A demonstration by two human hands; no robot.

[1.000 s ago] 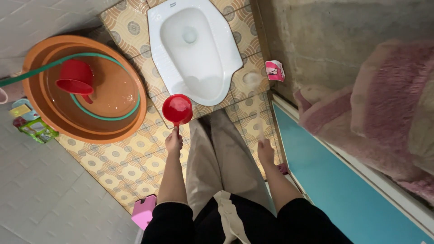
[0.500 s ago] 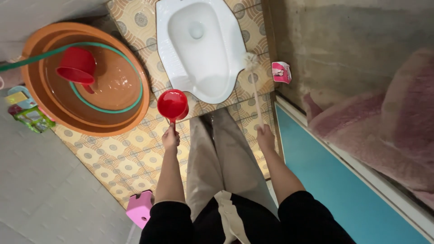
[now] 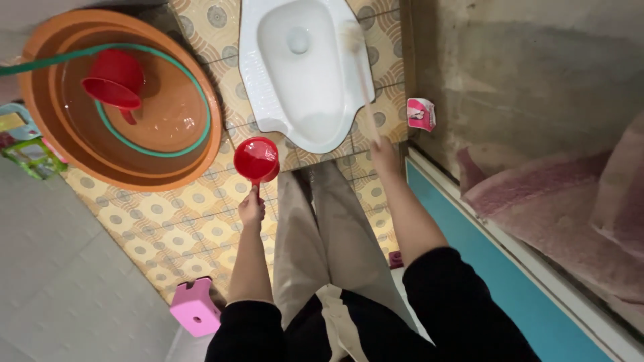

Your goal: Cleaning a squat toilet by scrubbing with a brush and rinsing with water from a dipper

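So the left hand point(image 3: 251, 209) was clenched around the handle of a small round red plastic dipper point(image 3: 255, 161), held out level in front of the legs with the bowl facing up, which looked like the way you'd carry it if you didn't want whatever was in it to slosh out. It sat just short of the near rim of the white ceramic squat toilet pan point(image 3: 282, 87), over the yellow patterned floor tiles point(image 3: 154, 228).

The right hand point(image 3: 384, 153) was wrapped around the lower end of a pale long-handled brush point(image 3: 360, 67), stick angled forward so the blurry head reached over the far right rim of the pan. Fingers were closed on the stick, though it was smeared enough that I couldn't make out the exact grip.

Off to the left was a big round orange plastic basin point(image 3: 201, 144) with water in it, a green hose point(image 3: 107, 50) looped inside and a second red scoop point(image 3: 115, 84) sitting in the water, so close enough to refill from. A pink plastic stool point(image 3: 194, 310) was parked behind the left arm, and a small pink-and-white packet point(image 3: 421, 114) was sitting by the wall edge, clear of the pan.
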